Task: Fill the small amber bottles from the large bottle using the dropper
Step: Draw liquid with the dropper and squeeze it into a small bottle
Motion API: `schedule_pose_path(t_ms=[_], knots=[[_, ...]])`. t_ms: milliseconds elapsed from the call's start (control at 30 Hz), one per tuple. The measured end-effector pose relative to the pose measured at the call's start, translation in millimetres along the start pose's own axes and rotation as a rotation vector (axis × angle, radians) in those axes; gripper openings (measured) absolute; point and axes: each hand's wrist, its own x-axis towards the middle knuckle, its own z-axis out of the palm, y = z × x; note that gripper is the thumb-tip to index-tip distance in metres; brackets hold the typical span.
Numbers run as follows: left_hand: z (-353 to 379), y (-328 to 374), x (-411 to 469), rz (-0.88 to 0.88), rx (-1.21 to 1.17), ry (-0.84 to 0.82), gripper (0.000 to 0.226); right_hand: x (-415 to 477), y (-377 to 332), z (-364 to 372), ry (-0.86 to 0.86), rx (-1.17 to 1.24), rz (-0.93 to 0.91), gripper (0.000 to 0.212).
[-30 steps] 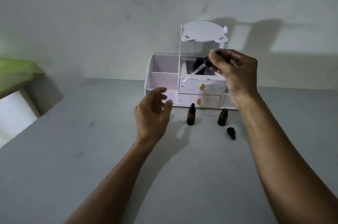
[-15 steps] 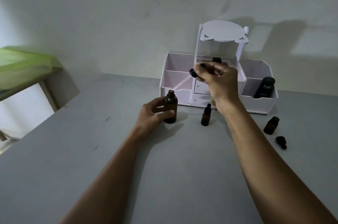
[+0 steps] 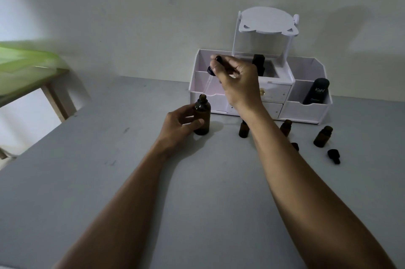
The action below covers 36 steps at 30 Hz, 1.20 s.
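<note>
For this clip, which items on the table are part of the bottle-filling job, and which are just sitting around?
In use:
large amber bottle, steadied by the left hand
dropper, pinched in the right hand
three small amber bottles, open
two loose black caps

Just lying about:
white organizer
black Kahf bottle in it
dark bottle behind the hand

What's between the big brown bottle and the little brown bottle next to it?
Only bare grey table between the large bottle and nearest small bottle, in the head view.

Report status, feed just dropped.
Left hand grips large bottle, uncapped. Right hand holds dropper above it. Path clear.
</note>
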Motion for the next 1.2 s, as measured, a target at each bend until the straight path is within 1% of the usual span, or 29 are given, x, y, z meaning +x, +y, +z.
schedule_pose_path(t_ms=[133,267,367,433,533,767,1067,1200], knots=[[-1,-1,0,-0.002,0.023,-0.002,0.052,-3,2,10,-0.033,-0.077,-0.006,0.021],[-2,-3,0,0.002,0.034,0.005,0.05,-11,12,17,-0.098,-0.187,0.042,0.019],[-2,-2,0,0.007,0.031,0.009,0.049,-18,23,19,-0.116,-0.237,0.093,0.015],[-2,-1,-1,0.015,0.038,0.001,0.05,-21,29,20,-0.107,-0.249,0.111,0.018],[-2,0,-2,0.023,0.048,-0.003,0.049,-22,31,21,-0.084,-0.256,0.09,0.019],[-3,3,-3,0.029,0.073,-0.014,0.05,-21,30,27,-0.016,-0.271,0.048,0.015],[0,6,-4,0.031,0.069,-0.006,0.049,-19,27,23,-0.01,-0.269,0.069,0.016],[2,5,-5,0.013,0.084,0.003,0.054,-9,15,20,0.011,-0.234,0.029,0.017]])
